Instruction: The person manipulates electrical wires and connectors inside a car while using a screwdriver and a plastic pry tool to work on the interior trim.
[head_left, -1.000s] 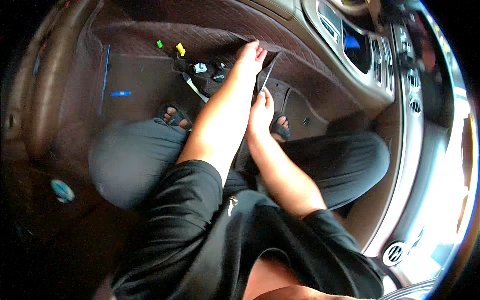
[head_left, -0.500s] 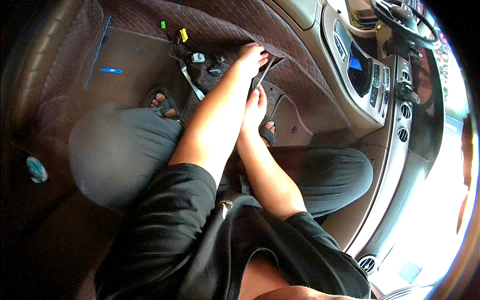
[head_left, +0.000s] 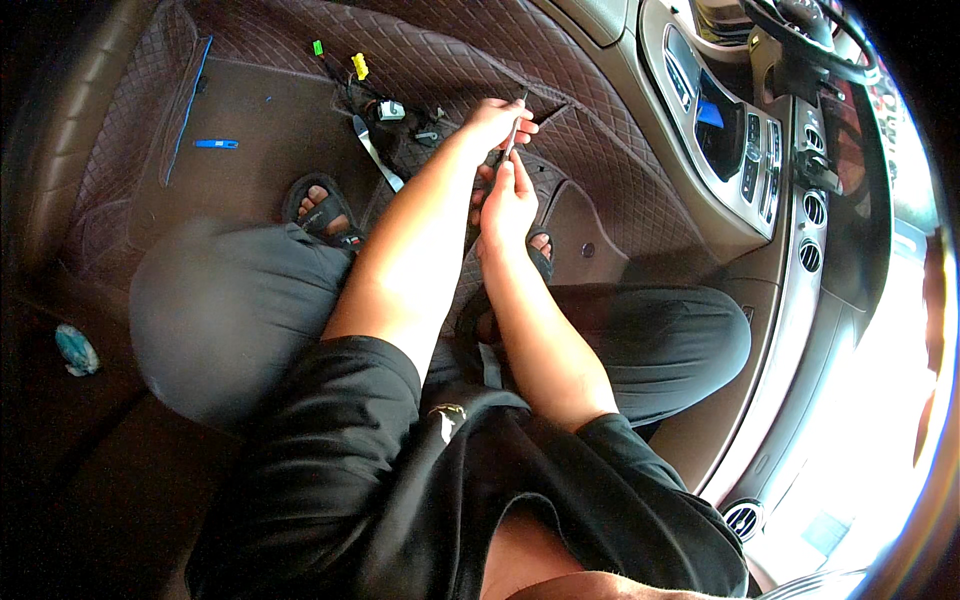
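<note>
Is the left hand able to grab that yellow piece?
Probably yes: the left hand looks fairly near, and nothing covers the yellow piece. But it is busy at the thin tool, so it might have to leave that first.

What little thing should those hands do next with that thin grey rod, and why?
Maybe the bare left hand should gently lift the dark brown quilted lining at its crease. The crease is close beside that hand, and the bare right hand already pinches the lower part of the thin, straight grey rod, so it could steady it alone.
</note>
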